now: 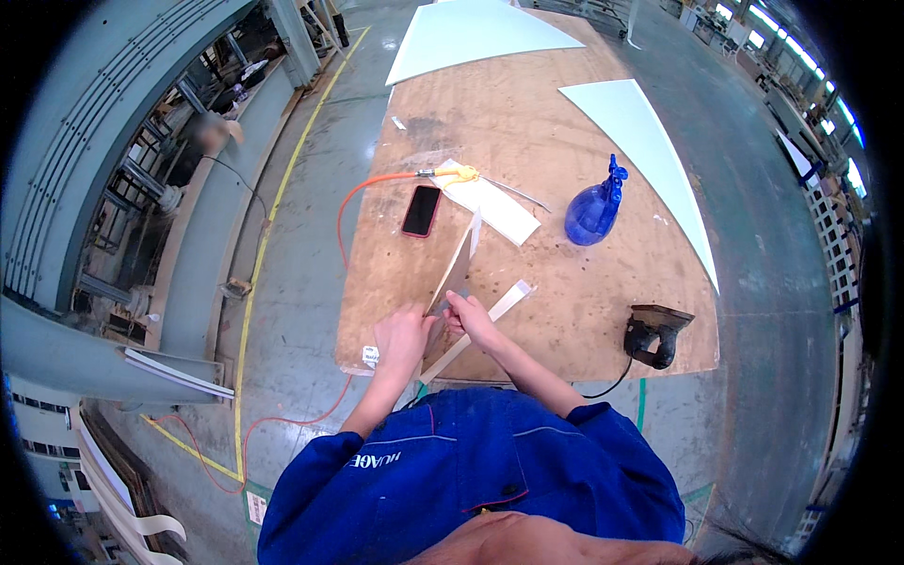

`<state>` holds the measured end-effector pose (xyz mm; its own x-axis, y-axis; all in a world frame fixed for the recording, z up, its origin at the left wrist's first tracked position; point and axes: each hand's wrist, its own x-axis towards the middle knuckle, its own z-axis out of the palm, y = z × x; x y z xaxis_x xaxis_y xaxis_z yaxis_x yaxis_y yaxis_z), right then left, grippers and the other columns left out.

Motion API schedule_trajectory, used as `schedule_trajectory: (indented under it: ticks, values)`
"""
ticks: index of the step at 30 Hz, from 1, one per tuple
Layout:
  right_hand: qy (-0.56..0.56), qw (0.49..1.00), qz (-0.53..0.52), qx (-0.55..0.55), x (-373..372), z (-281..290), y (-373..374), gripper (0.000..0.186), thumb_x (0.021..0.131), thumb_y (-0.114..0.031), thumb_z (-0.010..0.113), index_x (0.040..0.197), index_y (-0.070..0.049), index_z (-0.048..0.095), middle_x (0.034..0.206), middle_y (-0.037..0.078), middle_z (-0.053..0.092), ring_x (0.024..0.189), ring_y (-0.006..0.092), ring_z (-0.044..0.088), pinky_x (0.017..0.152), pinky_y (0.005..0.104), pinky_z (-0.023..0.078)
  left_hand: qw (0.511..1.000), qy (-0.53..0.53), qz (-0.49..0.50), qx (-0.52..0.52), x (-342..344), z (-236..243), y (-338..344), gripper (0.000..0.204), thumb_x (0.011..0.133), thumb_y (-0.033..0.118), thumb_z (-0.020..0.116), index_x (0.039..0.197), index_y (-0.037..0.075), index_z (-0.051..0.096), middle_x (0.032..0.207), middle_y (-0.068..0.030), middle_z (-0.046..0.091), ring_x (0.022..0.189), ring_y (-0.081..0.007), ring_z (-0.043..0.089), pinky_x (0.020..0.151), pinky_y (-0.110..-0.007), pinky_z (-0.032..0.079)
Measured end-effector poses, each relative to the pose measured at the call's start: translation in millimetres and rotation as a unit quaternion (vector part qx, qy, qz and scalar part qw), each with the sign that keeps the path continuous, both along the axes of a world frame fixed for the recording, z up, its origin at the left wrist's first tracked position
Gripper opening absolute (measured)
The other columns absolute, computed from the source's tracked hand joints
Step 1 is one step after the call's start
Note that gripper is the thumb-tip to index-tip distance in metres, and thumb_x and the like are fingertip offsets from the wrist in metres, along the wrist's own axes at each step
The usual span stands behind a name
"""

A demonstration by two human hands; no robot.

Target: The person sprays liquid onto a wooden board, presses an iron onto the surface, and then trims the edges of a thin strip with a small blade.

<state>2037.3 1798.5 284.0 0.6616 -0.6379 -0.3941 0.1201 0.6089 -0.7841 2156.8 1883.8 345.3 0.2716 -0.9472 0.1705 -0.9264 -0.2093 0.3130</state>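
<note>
A narrow board (456,268) with a pale edge and a brownish face stands on edge in front of me, its far end white. My left hand (403,337) is closed on the near end of this board. My right hand (469,318) is curled against the board's right face, close to the left; a small greyish bit shows at its fingers, too hidden to name. Under and beside my right wrist, a pale flat strip (504,303) lies slantwise on the worktable (556,282).
Beyond the board lie a phone (421,211), a white rectangular piece (513,221) and a yellow air blow gun (457,175) on an orange hose (350,198). A blue spray bottle (593,213) and a black iron (654,337) stand right. White curved panels (650,141) lie farther off.
</note>
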Motion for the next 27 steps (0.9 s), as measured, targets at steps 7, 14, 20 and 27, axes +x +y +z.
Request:
schedule_trajectory:
  ticks: [7, 14, 20, 27]
  values:
    - [0.031, 0.993, 0.068, -0.096, -9.7, -6.8, -10.4, 0.044, 0.094, -0.037, 0.043, 0.06, -0.009, 0.048, 0.05, -0.007, 0.034, 0.044, 0.0052, 0.026, 0.043, 0.0227, 0.022, 0.995, -0.037, 0.002, 0.089, -3.4, 1.5, 14.8, 0.025, 0.072, 0.033, 0.067, 0.071, 0.008, 0.066, 0.063, -0.0139, 0.062, 0.058, -0.0301, 0.061, 0.052, -0.041, 0.047]
    - [0.062, 0.989, 0.014, -0.137, -1.4, -4.0, -4.3, 0.05, 0.093, -0.042, 0.043, 0.056, -0.008, 0.049, 0.049, -0.005, 0.039, 0.043, 0.0054, 0.031, 0.042, 0.0221, 0.025, 0.999, -0.031, 0.009, 0.035, -1.9, -7.7, 18.1, 0.022, 0.071, 0.027, 0.068, 0.067, 0.006, 0.062, 0.061, -0.0137, 0.06, 0.056, -0.0307, 0.061, 0.05, -0.04, 0.046]
    - [0.083, 0.978, -0.035, -0.19, 5.1, -21.4, -7.6, 0.047, 0.093, -0.039, 0.042, 0.061, -0.005, 0.053, 0.048, -0.004, 0.04, 0.041, 0.0059, 0.033, 0.04, 0.0233, 0.026, 0.999, -0.023, -0.004, 0.026, -0.6, -4.4, 20.6, 0.023, 0.071, 0.027, 0.068, 0.066, 0.006, 0.061, 0.06, -0.0128, 0.06, 0.056, -0.0298, 0.06, 0.05, -0.04, 0.046]
    - [0.005, 0.985, -0.092, -0.145, 3.9, -23.7, -34.6, 0.044, 0.094, -0.036, 0.043, 0.062, -0.007, 0.048, 0.048, -0.007, 0.031, 0.042, 0.0053, 0.026, 0.041, 0.0226, 0.02, 0.999, -0.013, -0.015, 0.043, -8.9, 2.7, 19.0, 0.021, 0.072, 0.025, 0.067, 0.069, 0.006, 0.06, 0.063, -0.0124, 0.06, 0.059, -0.0285, 0.061, 0.053, -0.039, 0.047]
